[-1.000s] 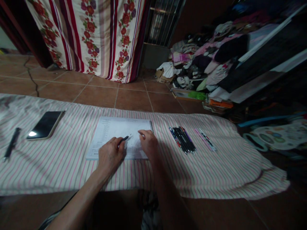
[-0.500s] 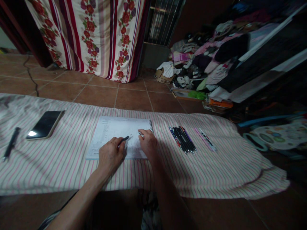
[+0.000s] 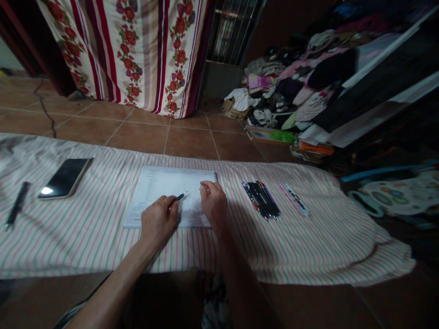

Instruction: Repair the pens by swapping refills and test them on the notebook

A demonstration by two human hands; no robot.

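Note:
My left hand [image 3: 159,217] rests on the left half of a spiral notebook [image 3: 171,180] and grips a black pen [image 3: 179,198]. The pen's pale, thin end points right, toward the other hand. Above the notebook's right half, my right hand [image 3: 214,201] is closed in a pinch. A small, light-coloured piece seems to show at its fingertips, too small to name. A gap separates the pen's end from those fingertips. The notebook lies flat, its rings at the upper right, with printed text down its left side.
A phone [image 3: 65,178] and a dark pen [image 3: 17,205] lie to the left on the striped cloth [image 3: 103,246]. To the right are a row of several pens [image 3: 262,201] and a pink and white pair [image 3: 294,199]. A clothes heap [image 3: 291,87] stands beyond.
My right hand has shifted slightly right and up, away from the pen's end. My left hand stays in place with the black pen.

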